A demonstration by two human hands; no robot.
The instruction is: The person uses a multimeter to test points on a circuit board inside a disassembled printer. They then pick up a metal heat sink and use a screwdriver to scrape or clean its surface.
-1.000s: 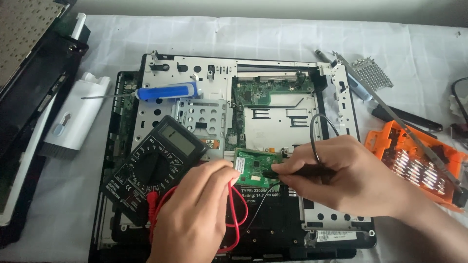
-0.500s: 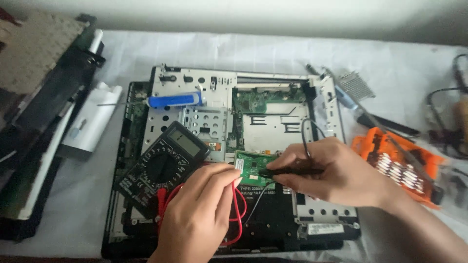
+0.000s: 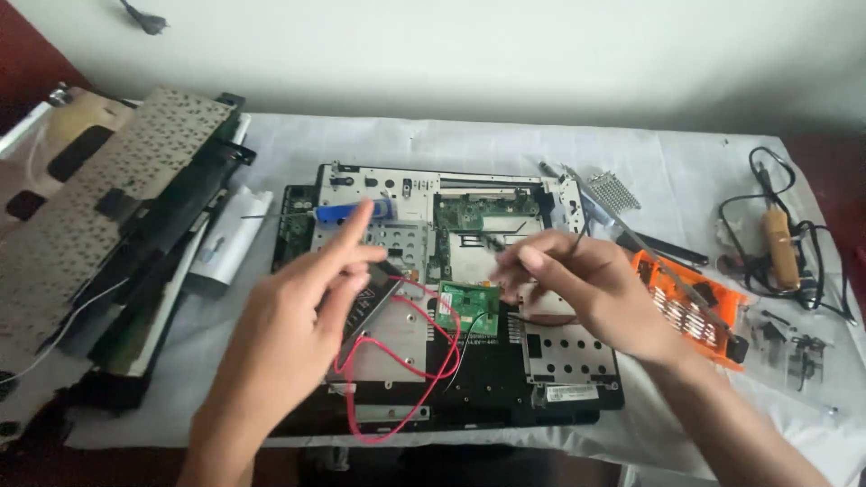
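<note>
An opened laptop chassis [image 3: 568, 356] lies on a white cloth, its silver frame and green mainboard [image 3: 483, 215] bare. My left hand [image 3: 293, 329] is lifted over the chassis's left half with the index finger stretched out. A red test lead [image 3: 433, 361] loops out from under it, and it hides most of a black multimeter [image 3: 368, 298]. My right hand [image 3: 582, 284] hovers just right of a small green circuit board [image 3: 469, 307], fingers pinched on a thin black probe with its black wire [image 3: 577, 236] curling above.
A blue part [image 3: 347, 213] rests on the frame's upper left. A detached keyboard [image 3: 81, 216] and black panels lie at left. To the right are an orange bit case [image 3: 690, 307], long metal tools [image 3: 631, 236], a metal grille [image 3: 613, 189], a wooden-handled soldering iron [image 3: 780, 239] and small loose parts [image 3: 794, 347].
Both hands have lifted off the small green board. The left has moved left and up over the multimeter, and the camera has pulled back, showing more of the table.
</note>
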